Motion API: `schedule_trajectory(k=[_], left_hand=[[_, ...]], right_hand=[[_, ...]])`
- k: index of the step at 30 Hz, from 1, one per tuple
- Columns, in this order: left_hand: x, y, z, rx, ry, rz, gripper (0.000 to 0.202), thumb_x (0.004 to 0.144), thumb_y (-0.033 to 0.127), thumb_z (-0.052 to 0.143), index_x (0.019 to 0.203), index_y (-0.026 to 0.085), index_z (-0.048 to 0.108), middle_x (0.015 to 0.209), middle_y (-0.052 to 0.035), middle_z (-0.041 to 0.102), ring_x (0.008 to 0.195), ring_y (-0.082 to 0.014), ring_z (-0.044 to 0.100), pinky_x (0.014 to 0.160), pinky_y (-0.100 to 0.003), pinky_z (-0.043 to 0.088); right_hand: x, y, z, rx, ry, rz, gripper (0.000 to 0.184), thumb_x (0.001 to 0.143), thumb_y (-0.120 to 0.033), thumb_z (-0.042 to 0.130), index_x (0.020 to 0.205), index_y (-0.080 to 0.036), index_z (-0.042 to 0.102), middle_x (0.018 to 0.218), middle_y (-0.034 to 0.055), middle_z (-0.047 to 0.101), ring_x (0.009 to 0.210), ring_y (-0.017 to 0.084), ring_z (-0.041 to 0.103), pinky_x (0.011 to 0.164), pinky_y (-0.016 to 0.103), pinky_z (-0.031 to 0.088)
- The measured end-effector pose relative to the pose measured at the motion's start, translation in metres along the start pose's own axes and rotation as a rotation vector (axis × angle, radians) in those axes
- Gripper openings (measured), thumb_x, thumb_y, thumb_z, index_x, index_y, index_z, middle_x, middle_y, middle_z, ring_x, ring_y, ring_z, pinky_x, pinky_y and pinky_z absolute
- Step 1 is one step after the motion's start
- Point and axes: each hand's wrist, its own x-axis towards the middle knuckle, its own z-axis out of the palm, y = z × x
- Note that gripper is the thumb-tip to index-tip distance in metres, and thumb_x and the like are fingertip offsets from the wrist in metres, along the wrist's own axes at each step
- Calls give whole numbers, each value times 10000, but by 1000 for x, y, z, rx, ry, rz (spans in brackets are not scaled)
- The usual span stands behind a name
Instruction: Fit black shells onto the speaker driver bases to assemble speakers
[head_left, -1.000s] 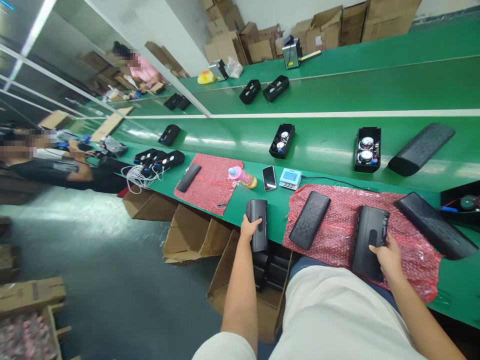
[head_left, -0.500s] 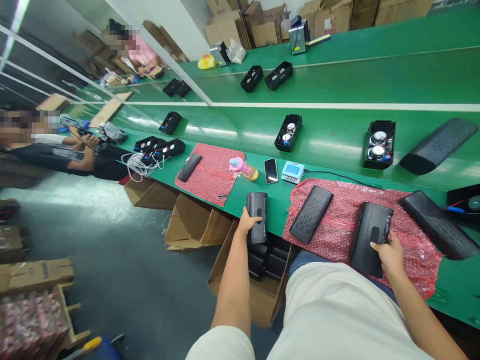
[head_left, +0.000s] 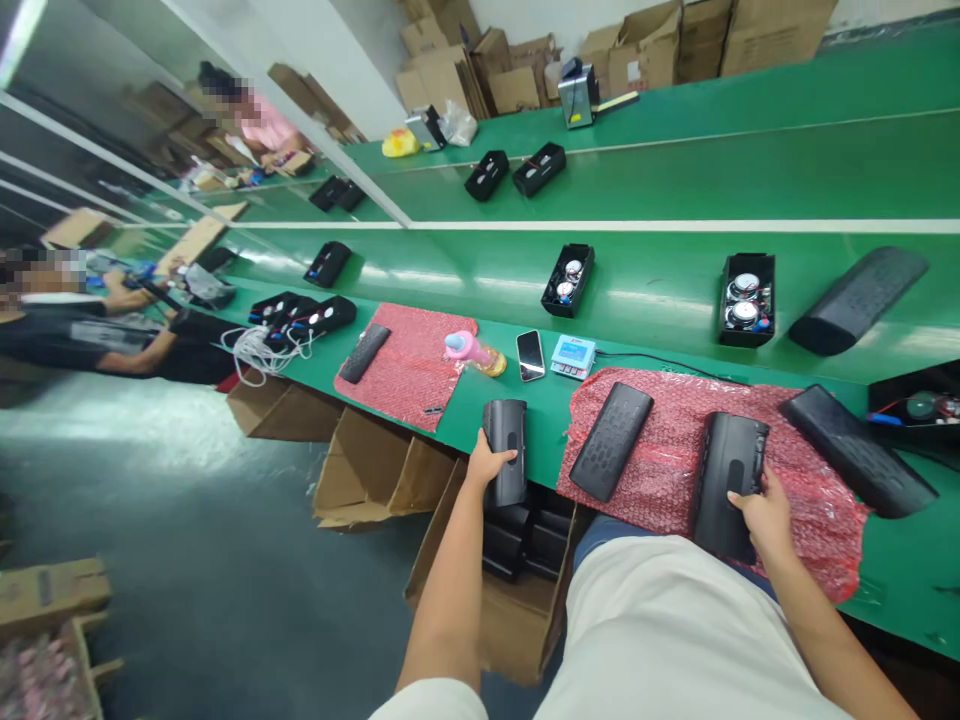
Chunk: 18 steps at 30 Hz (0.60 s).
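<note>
My left hand (head_left: 487,465) is closed around a black speaker housing (head_left: 511,425), its thumb across the front. That housing is at the bench's front edge, above an open carton. On the red bubble wrap (head_left: 667,450), my right hand (head_left: 766,515) grips the side of a second black speaker housing (head_left: 721,465), thumb on its front face; the fingers behind are partly hidden. Between the two hands lies a perforated black speaker grille (head_left: 611,440). Another long black grille piece (head_left: 855,450) rests to the right of my right hand.
Open speaker bodies (head_left: 568,280) with drivers stand on the green conveyor (head_left: 660,270). A phone (head_left: 529,355), a small blue-screened device (head_left: 573,356) and a pink-capped bottle (head_left: 474,352) lie on the bench. Below is a carton (head_left: 517,620) of black housings. A co-worker (head_left: 82,335) sits at left.
The whole view has shifted slightly, with things appearing a little lower and further left. Both hands keep their hold on the two housings, with hardly any movement relative to the bench.
</note>
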Motion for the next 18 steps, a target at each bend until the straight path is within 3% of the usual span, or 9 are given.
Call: schedule_trajectory(k=[4, 10, 18], left_hand=[[-2, -1, -1, 22, -56, 46, 1155, 586, 279, 774, 1465, 9, 75, 1444, -242, 382, 1308, -303, 427, 1054, -368, 381], [-7, -4, 14, 68, 38, 102, 1069, 651, 307, 704, 1456, -27, 86, 1508, -269, 223, 1407, -334, 232, 1146, -410, 228], [-4, -12, 22, 72, 87, 107, 1062, 638, 341, 718, 1460, 6, 136, 1458, -262, 322, 1365, -352, 319, 1115, -440, 295]], right_hand=[[0, 2, 3, 15, 25, -8, 709, 451, -219, 695, 1152, -197, 592, 965, 48, 678, 794, 219, 631, 724, 343, 519], [-2, 0, 4, 32, 15, -7, 701, 461, -203, 680, 1157, -194, 591, 1028, 66, 671, 867, 236, 621, 806, 369, 504], [-5, -5, 4, 44, 1, 25, 730, 462, -207, 675, 1184, -186, 571, 1085, 77, 646, 917, 239, 604, 886, 405, 472]])
